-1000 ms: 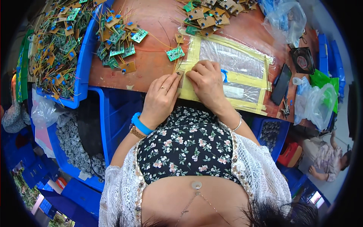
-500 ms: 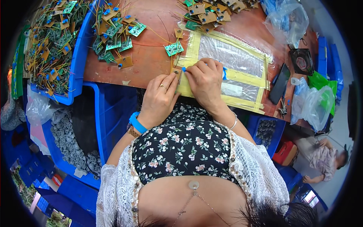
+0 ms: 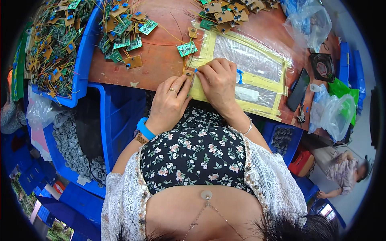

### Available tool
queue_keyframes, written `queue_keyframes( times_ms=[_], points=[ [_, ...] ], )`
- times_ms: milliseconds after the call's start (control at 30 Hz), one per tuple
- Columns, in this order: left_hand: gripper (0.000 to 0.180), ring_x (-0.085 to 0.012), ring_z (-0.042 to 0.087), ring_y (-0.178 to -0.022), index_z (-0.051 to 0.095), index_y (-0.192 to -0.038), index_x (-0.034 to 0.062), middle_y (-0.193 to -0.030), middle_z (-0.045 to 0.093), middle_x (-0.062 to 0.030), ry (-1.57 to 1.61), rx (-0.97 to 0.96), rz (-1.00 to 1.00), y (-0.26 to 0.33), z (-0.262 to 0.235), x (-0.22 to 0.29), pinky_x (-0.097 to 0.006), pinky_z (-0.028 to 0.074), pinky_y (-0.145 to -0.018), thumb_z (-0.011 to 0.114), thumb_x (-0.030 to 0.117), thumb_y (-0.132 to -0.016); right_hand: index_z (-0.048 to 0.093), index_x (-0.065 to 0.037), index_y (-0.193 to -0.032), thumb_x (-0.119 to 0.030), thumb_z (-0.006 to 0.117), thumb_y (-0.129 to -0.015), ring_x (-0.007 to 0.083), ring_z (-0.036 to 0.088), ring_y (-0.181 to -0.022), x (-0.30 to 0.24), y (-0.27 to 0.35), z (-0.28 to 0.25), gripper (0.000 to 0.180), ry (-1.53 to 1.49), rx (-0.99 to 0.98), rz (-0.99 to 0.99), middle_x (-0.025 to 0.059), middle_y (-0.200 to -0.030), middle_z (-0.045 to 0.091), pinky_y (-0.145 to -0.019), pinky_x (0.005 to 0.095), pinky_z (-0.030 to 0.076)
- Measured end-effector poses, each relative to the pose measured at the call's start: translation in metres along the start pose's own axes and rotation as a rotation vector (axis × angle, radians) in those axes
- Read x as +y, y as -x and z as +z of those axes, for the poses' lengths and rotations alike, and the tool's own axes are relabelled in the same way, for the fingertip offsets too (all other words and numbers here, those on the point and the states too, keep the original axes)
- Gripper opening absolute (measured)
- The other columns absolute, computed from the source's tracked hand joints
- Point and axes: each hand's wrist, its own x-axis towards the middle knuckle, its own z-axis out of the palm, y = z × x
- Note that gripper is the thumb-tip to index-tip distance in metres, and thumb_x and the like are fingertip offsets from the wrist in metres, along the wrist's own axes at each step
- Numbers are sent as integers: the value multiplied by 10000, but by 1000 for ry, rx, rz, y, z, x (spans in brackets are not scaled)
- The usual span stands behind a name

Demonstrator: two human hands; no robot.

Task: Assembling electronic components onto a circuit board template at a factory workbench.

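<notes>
Small brown board [image 3: 188,74] pinched btwn left hand [image 3: 169,105] & right hand [image 3: 218,81] fingers, both closed on it, at tabletop [image 3: 161,60] edge.

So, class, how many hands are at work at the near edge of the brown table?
2. The left hand and right hand meet at the yellow-taped plastic sheet, fingers pinching a small circuit board between them. A distant person's hands are unclear.

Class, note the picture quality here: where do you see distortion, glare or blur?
Head view: table edge bows under fisheye, black corners; glare on the clear taped sheet; both hands sharp, daylit; person at lower right soft.
</notes>
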Motion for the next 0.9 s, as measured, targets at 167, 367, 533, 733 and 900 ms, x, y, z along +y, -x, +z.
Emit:
queue_keyframes(
  times_ms=[167,367,533,733,900],
  points=[
    [483,-321,569,-1192,656,-1273,11,-1295,617,-117,1,10,-17,0,1,1,-439,467,-1012,764,89,-809,706,-93,-838,-118,793,-763,248,601,-906,-2,-5,2,118,-8,-22,-20,37,-829,637,-820,391,408],
    [474,-314,568,-1203,660,-1262,7,-1298,621,-112,2,21,-11,0,2,0,-438,468,-1003,763,83,-806,699,-40,-830,-97,781,-785,288,602,-818,-7,-6,6,109,-290,-33,69,77,-800,644,-727,406,470],
    [464,-292,556,-1210,642,-1271,-41,-1314,621,-128,-54,-13,16,0,1,0,-425,452,-1027,726,126,-847,697,-24,-809,-92,770,-803,297,605,-799,-8,-13,9,99,-325,-116,128,98,-788,649,-711,407,491],
    [450,-294,557,-1206,647,-1265,-40,-1306,624,-130,-71,-14,27,0,2,0,-426,452,-1023,714,141,-858,688,-25,-800,-80,765,-799,305,607,-802,-7,-15,8,94,-338,-149,120,106,-775,659,-694,406,496],
    [441,-289,560,-1200,651,-1258,-39,-1299,629,-129,-106,-14,26,1,4,1,-423,454,-1014,705,152,-864,676,-14,-795,-62,748,-803,313,608,-804,-10,-16,7,86,-300,-123,69,116,-773,659,-695,407,502]
  ],
)
